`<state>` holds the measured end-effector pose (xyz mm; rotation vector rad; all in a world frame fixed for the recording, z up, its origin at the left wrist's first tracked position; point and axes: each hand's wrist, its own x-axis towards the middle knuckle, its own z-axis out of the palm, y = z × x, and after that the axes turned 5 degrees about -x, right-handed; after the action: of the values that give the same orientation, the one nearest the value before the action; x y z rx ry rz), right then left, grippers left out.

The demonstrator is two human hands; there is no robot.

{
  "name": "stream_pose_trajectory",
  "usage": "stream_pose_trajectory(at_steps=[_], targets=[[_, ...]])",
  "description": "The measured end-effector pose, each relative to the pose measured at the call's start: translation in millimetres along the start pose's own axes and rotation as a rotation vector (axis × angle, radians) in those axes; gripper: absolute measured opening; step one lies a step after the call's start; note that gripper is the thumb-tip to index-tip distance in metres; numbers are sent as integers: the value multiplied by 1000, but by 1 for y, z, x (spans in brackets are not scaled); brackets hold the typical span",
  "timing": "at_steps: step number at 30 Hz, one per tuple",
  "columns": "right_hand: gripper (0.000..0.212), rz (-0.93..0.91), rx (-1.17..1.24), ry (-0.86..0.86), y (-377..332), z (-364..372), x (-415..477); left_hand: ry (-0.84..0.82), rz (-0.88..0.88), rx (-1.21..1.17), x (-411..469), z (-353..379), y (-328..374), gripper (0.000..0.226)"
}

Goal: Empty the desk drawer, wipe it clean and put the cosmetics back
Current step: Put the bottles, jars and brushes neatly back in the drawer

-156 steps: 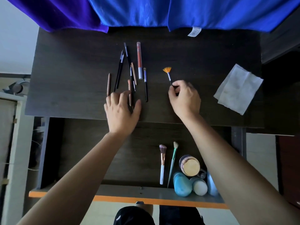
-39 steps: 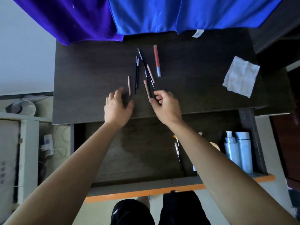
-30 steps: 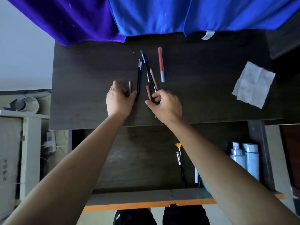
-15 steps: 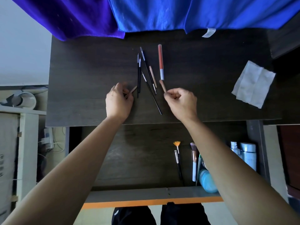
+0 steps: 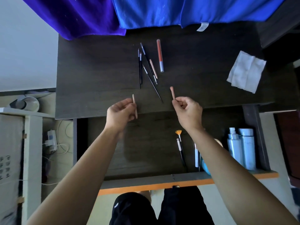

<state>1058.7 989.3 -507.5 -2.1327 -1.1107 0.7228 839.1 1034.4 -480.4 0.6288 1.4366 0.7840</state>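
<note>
Head view: person at a dark desk [image 5: 97, 70] with the drawer [image 5: 146, 181] pulled open.
Left hand [image 5: 120, 114]: pinched on a thin pink pencil [image 5: 135, 106], held above the desk's front edge.
Right hand [image 5: 188, 111]: fingers closed on a pink stick [image 5: 172, 93], tip pointing away.
Desk top: dark brushes [image 5: 146, 69] and an orange tube [image 5: 160, 56] lie near the middle; white wipe [image 5: 246, 73] at right.
Drawer: fan brush [image 5: 178, 133], black brush [image 5: 181, 151] and two blue bottles [image 5: 241, 148] sit at its right side; left side bare.
Behind desk: blue cloth [image 5: 162, 12].
</note>
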Motion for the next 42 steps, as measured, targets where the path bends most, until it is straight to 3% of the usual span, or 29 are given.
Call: stream_pose_trajectory(at_steps=[3,7,13,19,24,30,34,39,42], targets=[[23,72,102,39,8,-6,-28,-117,-33,-136,-18,-4,-9,17],[29,90,91,-22,27,-17,-71,-184,-69,-127,-38,-8,-30,15],[26,251,-144,-294,75,-13,-114,-93,-124,212,-49,-15,-105,20],[21,274,-397,-565,104,-1,-131,-80,-292,424,-60,-5,-163,24],[20,285,-480,-573,107,5,-124,14,-298,519,-54,10,-183,18],[15,381,-556,-405,117,-11,-113,27,-281,561,-54,15,-185,12],[26,465,-579,-342,128,-17,-109,12,-267,583,-58,24,-184,9],[16,449,-352,-556,110,-16,-113,-32,-268,607,-62,31,-186,16],[7,421,-378,-669,111,-6,-122,-34,-273,628,-63,36,-191,10]])
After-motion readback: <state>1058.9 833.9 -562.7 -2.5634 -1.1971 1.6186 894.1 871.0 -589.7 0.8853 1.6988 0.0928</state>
